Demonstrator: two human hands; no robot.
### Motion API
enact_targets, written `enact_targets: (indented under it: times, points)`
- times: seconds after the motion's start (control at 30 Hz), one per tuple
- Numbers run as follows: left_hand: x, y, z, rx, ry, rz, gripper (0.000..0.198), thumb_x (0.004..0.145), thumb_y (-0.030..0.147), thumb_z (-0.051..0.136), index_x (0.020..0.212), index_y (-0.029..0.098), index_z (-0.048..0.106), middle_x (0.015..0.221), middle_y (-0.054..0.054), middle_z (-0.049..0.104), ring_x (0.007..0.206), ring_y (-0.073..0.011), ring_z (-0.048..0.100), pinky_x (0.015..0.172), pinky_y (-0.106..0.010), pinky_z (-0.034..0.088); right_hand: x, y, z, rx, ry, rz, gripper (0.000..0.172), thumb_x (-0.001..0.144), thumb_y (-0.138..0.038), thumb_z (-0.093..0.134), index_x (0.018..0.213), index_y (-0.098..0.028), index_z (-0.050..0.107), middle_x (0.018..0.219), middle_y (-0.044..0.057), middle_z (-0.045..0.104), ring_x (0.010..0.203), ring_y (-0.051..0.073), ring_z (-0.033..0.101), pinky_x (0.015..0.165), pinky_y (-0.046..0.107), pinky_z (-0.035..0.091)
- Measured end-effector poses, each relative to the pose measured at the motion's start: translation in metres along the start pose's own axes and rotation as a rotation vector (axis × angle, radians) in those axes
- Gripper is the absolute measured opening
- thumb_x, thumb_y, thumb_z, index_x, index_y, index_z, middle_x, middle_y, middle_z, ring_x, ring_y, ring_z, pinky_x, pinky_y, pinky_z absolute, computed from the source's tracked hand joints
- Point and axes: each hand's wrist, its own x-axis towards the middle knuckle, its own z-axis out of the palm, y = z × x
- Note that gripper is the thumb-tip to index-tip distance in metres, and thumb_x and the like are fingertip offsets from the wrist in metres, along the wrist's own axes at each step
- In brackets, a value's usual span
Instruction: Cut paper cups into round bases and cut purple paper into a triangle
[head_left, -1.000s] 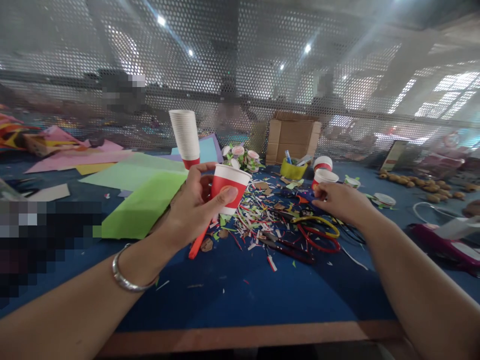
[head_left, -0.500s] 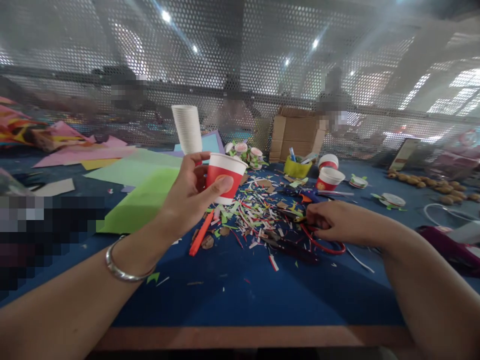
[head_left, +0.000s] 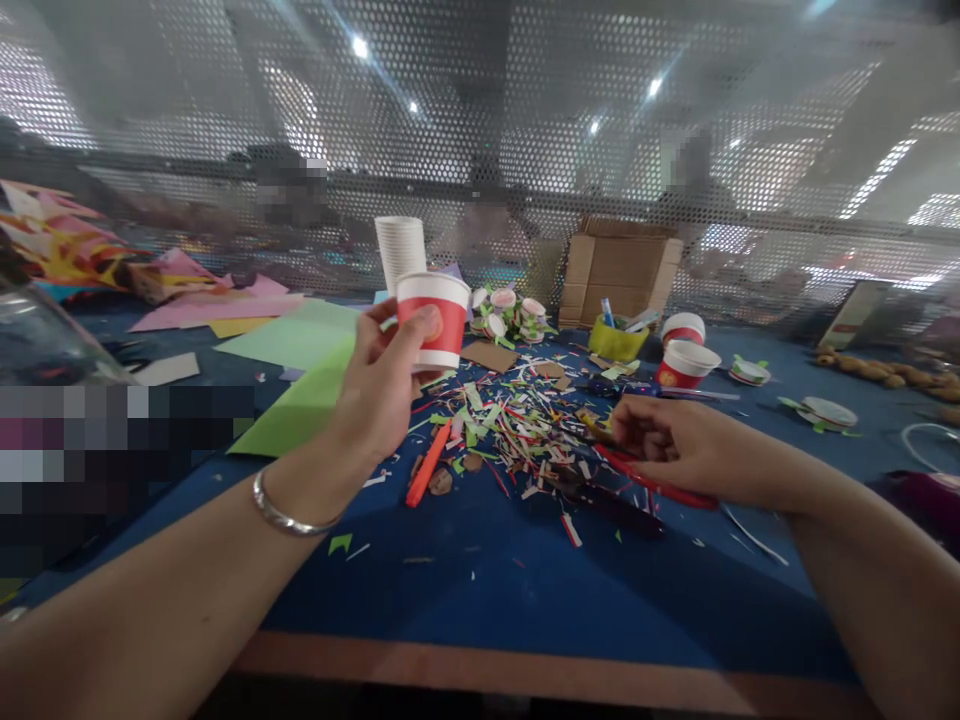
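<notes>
A red and white paper cup (head_left: pixel 442 328) is gripped in my left hand (head_left: pixel 382 385), thumb across its front, raised above the blue table with its mouth up. My right hand (head_left: pixel 652 440) has its fingers curled at the red-handled scissors (head_left: pixel 679 492), right of the scrap pile; part of the scissors is hidden behind the fingers. Below and between my hands lies a heap of paper clippings (head_left: pixel 517 430). An orange pen-like tool (head_left: pixel 429 465) rests at the heap's left edge. Beyond my right hand lies a blue tool (head_left: pixel 611 388), partly covered.
A stack of white cups (head_left: pixel 401 250) rises behind the held cup. Green paper sheets (head_left: pixel 292 400) lie left. Further back are small cup-base crafts (head_left: pixel 502 300), a cardboard box (head_left: pixel 622 270), a yellow holder (head_left: pixel 619 340) and red-white cups (head_left: pixel 686 365). A perforated screen (head_left: pixel 495 120) stands behind.
The held cup has risen slightly and turned more upright in my left hand. At my right hand, the red scissor handles have tilted and look narrower. The whole view has shifted a little.
</notes>
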Motion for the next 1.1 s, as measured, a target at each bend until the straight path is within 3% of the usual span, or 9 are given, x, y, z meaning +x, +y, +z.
enact_targets:
  times: [0.2, 0.27, 0.4, 0.5, 0.6, 0.77, 0.97, 1.1]
  points:
    - [-0.008, -0.007, 0.003, -0.047, -0.154, -0.371, 0.033, 0.08, 0.037, 0.08, 0.096, 0.014, 0.064, 0.08, -0.005, 0.066, 0.067, -0.0158, 0.061, 0.062, -0.032, 0.055, 0.007, -0.016, 0.019, 0.365, 0.024, 0.002, 0.046, 0.081, -0.034, 0.078, 0.118, -0.02, 0.055, 0.081, -0.002, 0.061, 0.062, 0.011, 0.054, 0.054, 0.023, 0.044]
    - [-0.008, -0.008, 0.003, -0.092, -0.192, -0.42, 0.028, 0.083, 0.033, 0.078, 0.098, 0.013, 0.066, 0.082, -0.006, 0.067, 0.069, -0.0149, 0.062, 0.065, -0.03, 0.056, 0.005, -0.021, 0.021, 0.467, 0.017, 0.021, 0.053, 0.081, -0.033, 0.079, 0.125, -0.021, 0.053, 0.081, -0.002, 0.064, 0.059, 0.011, 0.058, 0.05, 0.022, 0.045]
    - [-0.007, -0.009, 0.002, -0.118, -0.235, -0.389, 0.016, 0.085, 0.022, 0.075, 0.094, 0.011, 0.068, 0.082, -0.006, 0.069, 0.073, -0.0136, 0.064, 0.071, -0.026, 0.056, 0.002, -0.025, 0.02, 0.639, 0.016, 0.014, 0.053, 0.08, -0.034, 0.082, 0.124, -0.019, 0.055, 0.077, -0.001, 0.068, 0.058, 0.012, 0.062, 0.051, 0.021, 0.049]
    - [-0.006, -0.01, 0.001, -0.124, -0.26, -0.383, 0.007, 0.085, 0.016, 0.074, 0.089, 0.012, 0.069, 0.082, -0.005, 0.069, 0.076, -0.0131, 0.065, 0.077, -0.026, 0.057, 0.002, -0.022, 0.021, 0.777, 0.046, 0.025, 0.048, 0.078, -0.039, 0.085, 0.112, -0.018, 0.059, 0.072, 0.001, 0.069, 0.058, 0.012, 0.064, 0.051, 0.021, 0.051]
    - [-0.007, -0.012, 0.0, -0.123, -0.321, -0.436, 0.009, 0.09, 0.02, 0.07, 0.088, 0.012, 0.07, 0.085, -0.007, 0.071, 0.079, -0.0156, 0.069, 0.079, -0.029, 0.059, 0.004, -0.02, 0.022, 0.933, 0.031, 0.022, 0.04, 0.075, -0.04, 0.087, 0.1, -0.018, 0.064, 0.079, 0.004, 0.071, 0.058, 0.012, 0.066, 0.051, 0.021, 0.053]
    - [-0.012, -0.017, 0.0, -0.121, -0.328, -0.537, 0.019, 0.093, 0.029, 0.069, 0.083, 0.013, 0.07, 0.078, -0.006, 0.07, 0.074, -0.0175, 0.071, 0.07, -0.028, 0.059, 0.001, -0.025, 0.022, 1.11, 0.027, -0.045, 0.027, 0.078, -0.03, 0.084, 0.098, -0.021, 0.069, 0.092, 0.002, 0.071, 0.065, 0.012, 0.071, 0.053, 0.018, 0.056]
    - [-0.015, -0.018, 0.005, -0.135, -0.25, -0.495, 0.018, 0.081, 0.021, 0.083, 0.077, 0.014, 0.066, 0.079, -0.003, 0.067, 0.072, -0.0108, 0.065, 0.068, -0.021, 0.055, -0.003, -0.029, 0.025, 1.142, 0.034, -0.1, 0.023, 0.081, -0.031, 0.082, 0.1, -0.021, 0.072, 0.085, 0.002, 0.067, 0.054, 0.005, 0.057, 0.047, 0.013, 0.047]
    - [-0.017, -0.017, 0.007, -0.154, -0.244, -0.43, 0.025, 0.079, 0.008, 0.08, 0.098, 0.018, 0.068, 0.089, -0.001, 0.069, 0.076, -0.0092, 0.064, 0.071, -0.02, 0.055, -0.002, -0.029, 0.033, 1.184, 0.068, -0.05, 0.026, 0.084, -0.036, 0.081, 0.103, -0.02, 0.076, 0.075, 0.0, 0.064, 0.048, 0.004, 0.052, 0.042, 0.011, 0.044]
